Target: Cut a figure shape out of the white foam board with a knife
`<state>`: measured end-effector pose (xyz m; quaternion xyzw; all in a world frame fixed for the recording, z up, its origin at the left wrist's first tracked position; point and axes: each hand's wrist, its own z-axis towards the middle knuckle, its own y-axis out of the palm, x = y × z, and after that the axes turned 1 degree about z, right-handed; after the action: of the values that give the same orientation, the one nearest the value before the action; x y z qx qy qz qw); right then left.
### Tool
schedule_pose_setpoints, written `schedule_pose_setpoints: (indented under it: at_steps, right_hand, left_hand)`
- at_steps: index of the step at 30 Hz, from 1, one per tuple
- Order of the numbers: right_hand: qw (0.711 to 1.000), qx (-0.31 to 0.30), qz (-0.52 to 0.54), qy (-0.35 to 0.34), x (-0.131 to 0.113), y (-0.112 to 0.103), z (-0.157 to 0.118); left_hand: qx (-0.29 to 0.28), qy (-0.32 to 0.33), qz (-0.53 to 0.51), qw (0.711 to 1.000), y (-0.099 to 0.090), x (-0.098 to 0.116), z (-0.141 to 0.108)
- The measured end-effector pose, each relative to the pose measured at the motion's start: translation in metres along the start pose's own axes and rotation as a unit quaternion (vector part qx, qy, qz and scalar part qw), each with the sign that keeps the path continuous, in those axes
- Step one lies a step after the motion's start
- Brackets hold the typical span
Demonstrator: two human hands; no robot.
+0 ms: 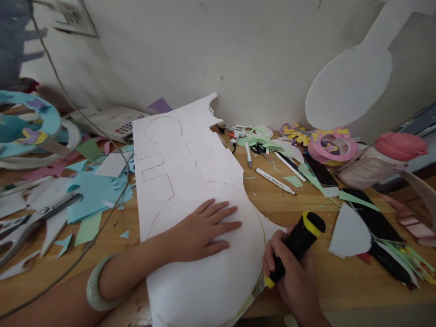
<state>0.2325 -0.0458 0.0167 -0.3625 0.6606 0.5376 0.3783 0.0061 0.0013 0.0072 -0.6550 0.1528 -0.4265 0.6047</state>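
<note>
Wall [204, 59]: off-white, with a few small dark marks, it stood beyond the fingers of the left hand [202, 234] and the right hand [296, 272]
Wooden table [340, 286]: light brown with visible grain, it spread beneath both sets of fingers and was strewn with paper offcuts on either side
White board [200, 286]: it lay on the table directly under the left fingers, pencil outlines drawn beyond them, its curved edge just beside the right fingers
Paddle-shaped cutout [350, 91]: white, it was up against the wall, well beyond the right fingers and to their right
Left fingers: outstretched and slightly spread, pressed flat on the board, gripping nothing
Right fingers: curled tight around the black-and-yellow cutter [294, 250], its lower end angled down at the board's curved edge
Scissors [44, 213]: well to the left of the left fingers, among blue paper [91, 190]
Pink-topped bottle [402, 145]: far right, beyond the right fingers
Pink paper ring [316, 150]: beyond the right fingers, near the wall
White marker [275, 181]: on bare wood, between the right fingers and the wall
</note>
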Motion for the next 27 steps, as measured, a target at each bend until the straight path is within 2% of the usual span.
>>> schedule_pose_setpoints:
  at_steps: [6,14,17,20,24,27]
  right_hand:
    - [1.000,0.016,0.007,0.002,0.001,-0.001,0.001]
    - [0.999,0.038,-0.017,-0.014,0.006,-0.003,0.005]
    - [0.999,0.033,-0.027,0.003,0.007,-0.004,0.006]
    - [0.999,0.029,-0.008,0.023,0.001,-0.001,0.006]
    - [0.996,0.082,0.020,0.006,-0.014,0.007,0.007]
    - [0.996,0.086,0.014,0.020,-0.017,0.010,0.009]
  left_hand:
    - [-0.024,-0.005,0.017,1.000,-0.001,0.000,0.000]
    - [-0.001,0.002,0.006,1.000,0.004,-0.002,-0.002]
    - [-0.004,-0.003,0.005,1.000,0.003,-0.002,-0.001]
    - [-0.007,-0.003,0.004,1.000,0.000,0.000,0.000]
    - [-0.014,-0.001,0.008,1.000,-0.002,0.002,0.001]
    - [-0.030,-0.006,0.019,0.999,-0.003,0.002,0.001]
